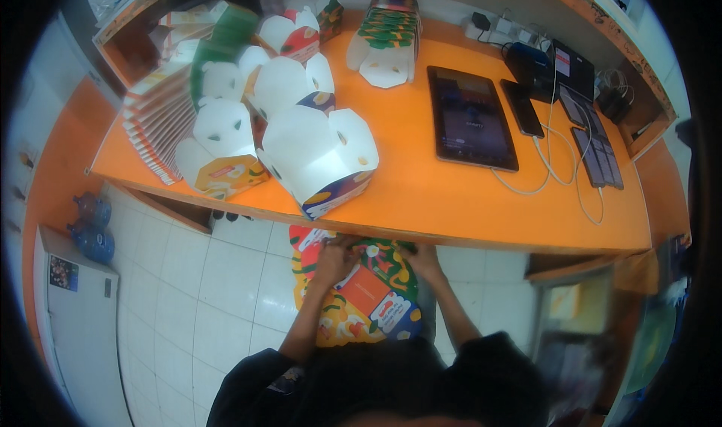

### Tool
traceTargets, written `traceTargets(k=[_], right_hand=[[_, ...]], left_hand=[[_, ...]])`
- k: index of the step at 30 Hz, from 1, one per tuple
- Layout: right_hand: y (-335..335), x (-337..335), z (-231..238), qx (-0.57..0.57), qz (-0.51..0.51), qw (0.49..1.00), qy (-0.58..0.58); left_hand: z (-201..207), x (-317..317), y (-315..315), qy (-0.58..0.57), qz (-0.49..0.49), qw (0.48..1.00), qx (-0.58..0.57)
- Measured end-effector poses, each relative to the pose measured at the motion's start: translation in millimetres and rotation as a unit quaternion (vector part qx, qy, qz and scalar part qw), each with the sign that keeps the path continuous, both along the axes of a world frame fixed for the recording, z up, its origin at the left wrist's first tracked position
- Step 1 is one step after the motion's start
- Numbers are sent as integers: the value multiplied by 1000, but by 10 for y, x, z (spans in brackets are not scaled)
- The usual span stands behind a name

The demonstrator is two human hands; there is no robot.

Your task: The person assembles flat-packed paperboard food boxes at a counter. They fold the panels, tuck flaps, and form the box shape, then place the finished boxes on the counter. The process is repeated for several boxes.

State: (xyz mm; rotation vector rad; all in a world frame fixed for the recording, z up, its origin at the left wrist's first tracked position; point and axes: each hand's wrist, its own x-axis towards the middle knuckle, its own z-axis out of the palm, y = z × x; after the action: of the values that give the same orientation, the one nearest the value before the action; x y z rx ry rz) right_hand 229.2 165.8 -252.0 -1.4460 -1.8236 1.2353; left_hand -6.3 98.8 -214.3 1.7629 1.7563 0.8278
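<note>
Below the front edge of the counter, a colourful printed piece [361,295] spreads in front of my body, patterned in green, red, yellow and blue; whether it is card or cloth I cannot tell. My left hand [338,261] is closed on its upper part with the fingers bent inward. On the other side, my right hand [422,262] grips near its upper right edge, the fingertips partly hidden by the counter's shadow. Above on the orange counter [406,194] stand open white-lined food boxes, the nearest a large blue-sided box [320,156] beside a yellow-sided box [222,152].
Stacked flat cartons [162,118] lean at the counter's left, and nested boxes [385,39] stand at the back. To the right lie a tablet [471,118], a phone [522,108] and white cables [553,179]. Blue water bottles [92,239] stand by a white cabinet [79,314] at left.
</note>
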Motion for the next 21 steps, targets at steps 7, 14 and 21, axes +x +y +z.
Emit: traceTargets(k=[7, 14, 21], right_hand=[[45, 134, -91, -10, -17, 999, 34], [-43, 114, 58, 20, -23, 1000, 4], [-82, 102, 64, 69, -29, 996, 42]], left_hand=[[67, -49, -38, 13, 22, 996, 83], [198, -71, -60, -44, 38, 996, 66], [219, -88, -77, -46, 50, 995, 66]])
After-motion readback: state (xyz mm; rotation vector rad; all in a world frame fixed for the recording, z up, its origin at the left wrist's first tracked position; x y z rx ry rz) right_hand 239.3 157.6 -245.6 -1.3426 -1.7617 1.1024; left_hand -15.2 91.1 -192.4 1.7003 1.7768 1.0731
